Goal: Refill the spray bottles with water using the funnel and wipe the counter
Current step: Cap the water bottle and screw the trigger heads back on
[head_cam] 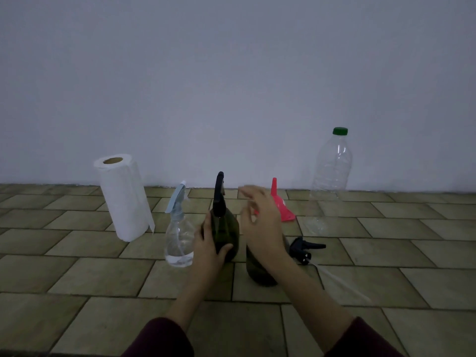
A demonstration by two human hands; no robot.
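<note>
**Second dark bottle steadied, sprayer head not yet off**

Left to right on the tiled worktop [77,279]:

- Paper towel roll [123,197] upright toward the back edge, left side. Presumably parked for the wipe step.
- Clear spray bottle [179,238], pale blue head on, a little water at the bottom.
- Dark green spray bottle [224,228], black trigger head on. Left hand [208,251] wraps its lower body, thumb in front, fingers clamped around it. Looks like a steadying grip for unscrewing.
- Right hand [260,222] hovers just beside that bottle's neck, fingers apart and curled, holding nothing; motion-blurred. Forearm crosses over a second dark bottle [260,269], mouth hidden.
- Red funnel [279,204] stands rim down, spout up, behind the hand.
- Loose black sprayer head [305,249] lies sideways, dip tube trailing toward the right.
- Clear water bottle [332,166], green cap on, by the back edge; looks near empty, hard to tell.
</note>
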